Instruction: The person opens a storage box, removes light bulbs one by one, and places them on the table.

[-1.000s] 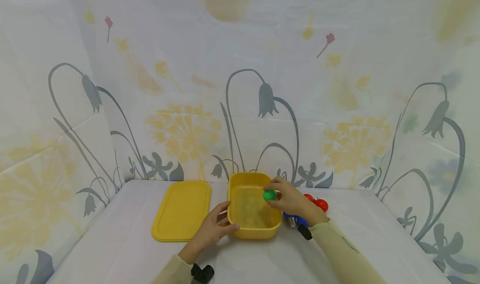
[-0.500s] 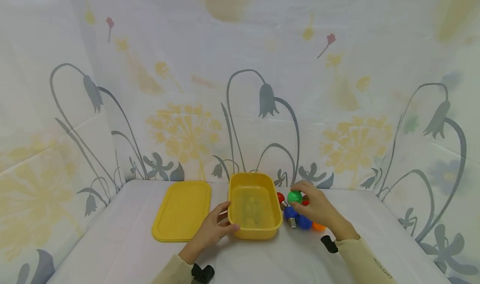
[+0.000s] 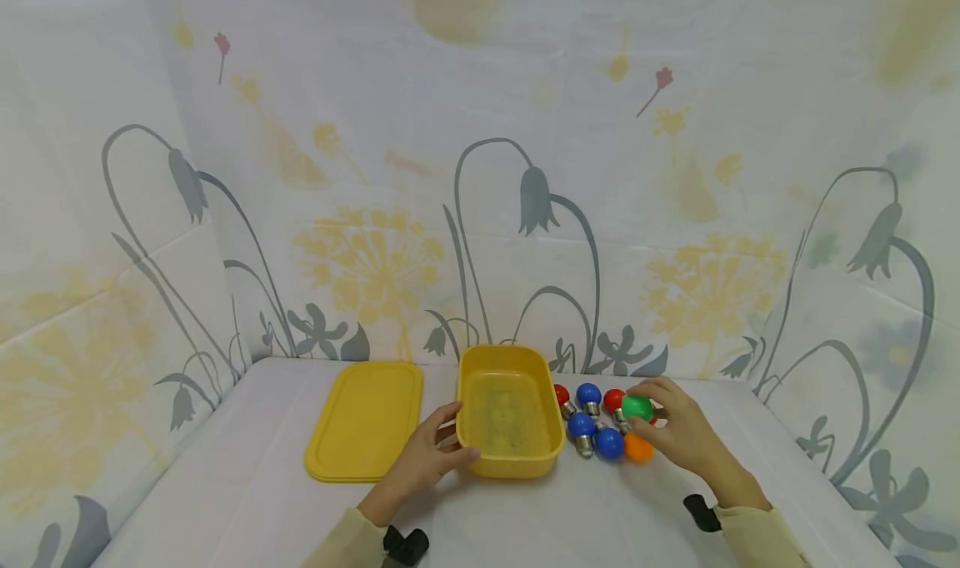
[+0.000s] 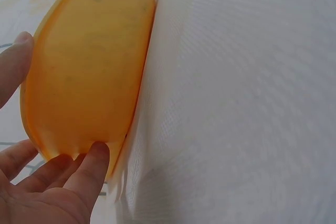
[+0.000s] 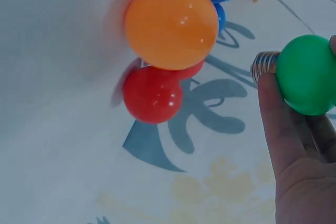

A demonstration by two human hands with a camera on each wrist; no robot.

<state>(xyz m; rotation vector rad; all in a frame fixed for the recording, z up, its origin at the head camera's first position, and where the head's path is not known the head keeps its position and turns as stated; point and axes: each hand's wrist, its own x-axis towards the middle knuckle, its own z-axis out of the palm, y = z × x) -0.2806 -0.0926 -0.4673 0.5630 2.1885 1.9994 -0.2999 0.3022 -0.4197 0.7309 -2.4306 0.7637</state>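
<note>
A yellow plastic container (image 3: 513,468) stands at the middle of the table. My left hand (image 3: 427,460) holds its near left corner, thumb on the front side and fingers against the left wall (image 4: 86,72). To the right, my right hand (image 3: 686,435) grips a green light bulb (image 3: 635,408) between thumb and fingers. The right wrist view shows the bulb's metal screw base (image 5: 263,66) beside a finger. Beneath and left of this hand lie more bulbs: an orange one (image 3: 639,447), red ones (image 3: 613,399) and blue ones (image 3: 581,425).
A flat yellow lid (image 3: 363,422) lies left of the container. The bulb group sits close against the container's right side, with another blue bulb (image 3: 588,393) toward the back. A flower-printed cloth wall (image 3: 375,176) rises behind the white table.
My right hand has carried the green bulb from over the container rightward to the far side of the bulb group. A blue bulb now shows at the back. The left hand has stayed put.
</note>
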